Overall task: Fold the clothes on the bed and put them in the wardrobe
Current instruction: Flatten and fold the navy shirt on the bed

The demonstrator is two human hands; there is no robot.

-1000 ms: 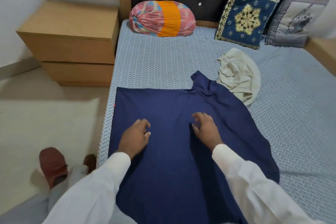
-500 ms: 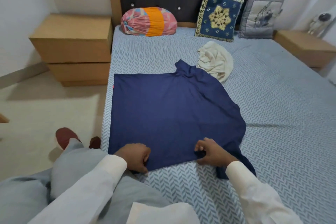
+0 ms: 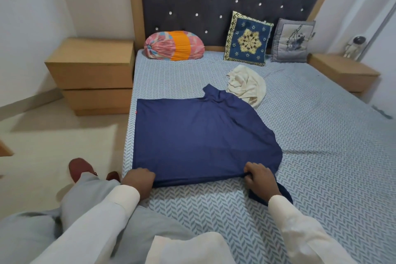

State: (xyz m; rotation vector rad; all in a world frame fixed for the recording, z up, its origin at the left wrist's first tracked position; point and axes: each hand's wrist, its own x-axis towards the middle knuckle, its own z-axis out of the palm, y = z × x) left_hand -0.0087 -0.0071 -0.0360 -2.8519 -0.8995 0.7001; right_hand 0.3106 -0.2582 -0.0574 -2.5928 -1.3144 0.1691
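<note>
Bed [image 3: 321, 135] | cushions [image 3: 174, 45] [image 3: 246, 42] [image 3: 292, 40] 3 | cream garment [image 3: 246, 83] 1 | navy garment [image 3: 199, 135] 1, both hands [image 3: 139, 180] [image 3: 259, 178] gripping

- The near hem of the navy garment [image 3: 199, 135] hides the fingertips of the left hand [image 3: 139, 180].
- The right hand [image 3: 258, 180] covers part of that hem.
- The garment's collar hides an edge of the cream cloth [image 3: 246, 85].
- The figure [image 3: 353, 48] at the upper right is too small to tell.

No legible text or labels.
</note>
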